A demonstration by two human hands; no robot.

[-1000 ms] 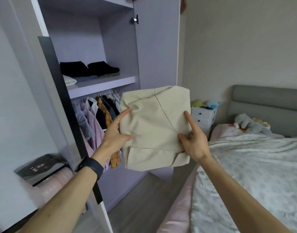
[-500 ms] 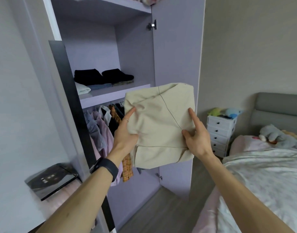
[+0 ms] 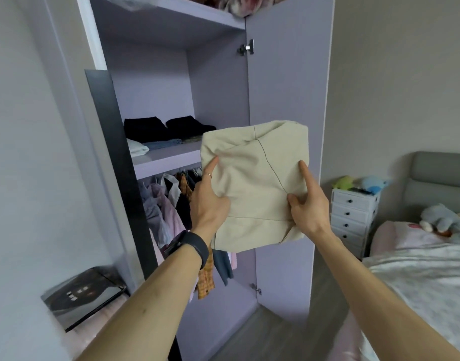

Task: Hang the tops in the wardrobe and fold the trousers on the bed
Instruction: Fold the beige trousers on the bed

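Wardrobe (image 3: pixel 288 100) stands open, door swung to the right; bed (image 3: pixel 419 282) low right. Mid shelf (image 3: pixel 166 158): dark stacks at back, bare front strip = room to slide in. Folded beige trousers (image 3: pixel 257 183) held up near shelf edge. Left grip (image 3: pixel 210 204) & right grip (image 3: pixel 308 209) each pinch a side, prob. so folds hold.

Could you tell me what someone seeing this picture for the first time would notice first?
First, the folded beige garment held up in the middle, the left hand and right hand gripping its sides. Behind it stands the open lilac wardrobe, with folded dark clothes on its shelf and tops hanging below.
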